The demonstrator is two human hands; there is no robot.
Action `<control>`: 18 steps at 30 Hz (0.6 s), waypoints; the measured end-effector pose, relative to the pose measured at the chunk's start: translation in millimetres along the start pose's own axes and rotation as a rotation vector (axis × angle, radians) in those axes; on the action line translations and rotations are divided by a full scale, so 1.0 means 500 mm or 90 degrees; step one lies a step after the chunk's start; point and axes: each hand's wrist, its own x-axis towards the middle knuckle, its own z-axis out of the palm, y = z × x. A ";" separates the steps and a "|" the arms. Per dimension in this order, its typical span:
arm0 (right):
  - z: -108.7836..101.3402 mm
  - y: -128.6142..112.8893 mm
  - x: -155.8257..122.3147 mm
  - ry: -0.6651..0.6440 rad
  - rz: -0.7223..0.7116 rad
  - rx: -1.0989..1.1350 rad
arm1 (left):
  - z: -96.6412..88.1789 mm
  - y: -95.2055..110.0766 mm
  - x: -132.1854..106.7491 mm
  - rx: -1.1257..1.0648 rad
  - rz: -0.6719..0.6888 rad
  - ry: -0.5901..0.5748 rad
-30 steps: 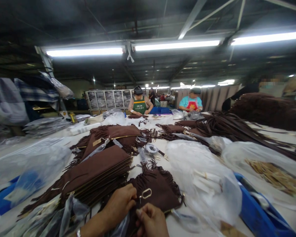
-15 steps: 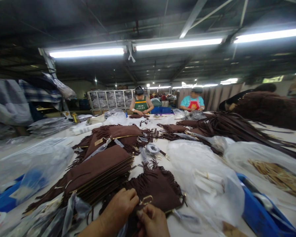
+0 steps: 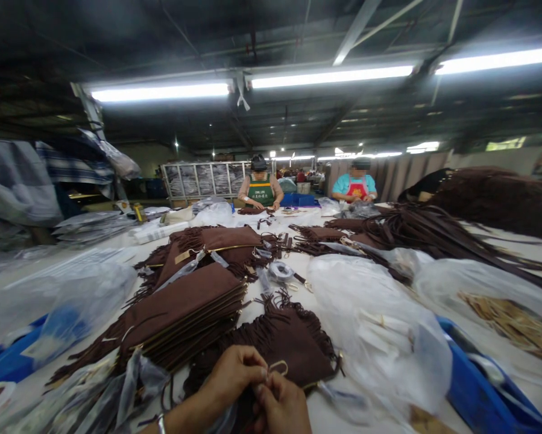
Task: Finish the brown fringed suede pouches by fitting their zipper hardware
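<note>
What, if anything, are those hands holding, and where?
Apparently a gold clasp, by its near end, where the left hand and right hand meet; the exact grip is hidden.

Pouch (image 3: 293,343) lies between pouch stack (image 3: 180,301) (left) and sack (image 3: 379,361) (right).

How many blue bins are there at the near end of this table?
2: one bin at left, partly under a clear bag; one bin at right, beside a white bag. Others may be hidden under the plastic.
</note>
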 end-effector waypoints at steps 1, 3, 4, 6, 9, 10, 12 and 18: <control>0.000 0.000 0.000 0.001 0.000 -0.001 | 0.001 0.000 0.005 -0.016 -0.012 0.000; 0.001 -0.004 -0.002 0.001 0.008 0.008 | 0.002 0.001 0.013 -0.038 -0.034 -0.002; 0.001 -0.007 -0.004 0.001 0.017 0.019 | 0.001 0.002 0.016 -0.043 -0.042 -0.002; 0.001 -0.012 -0.010 0.004 0.025 0.051 | 0.000 0.004 0.018 -0.044 -0.044 0.009; -0.001 -0.014 -0.023 0.043 0.020 0.106 | 0.001 0.007 0.009 -0.023 -0.014 0.054; -0.002 -0.013 -0.028 0.062 0.019 0.121 | 0.002 0.010 0.003 -0.018 0.002 0.074; -0.002 -0.009 -0.035 0.088 0.024 0.147 | 0.005 0.017 -0.016 0.039 0.062 0.115; -0.001 0.009 -0.040 0.088 0.003 0.175 | 0.007 0.029 -0.061 0.506 0.357 0.104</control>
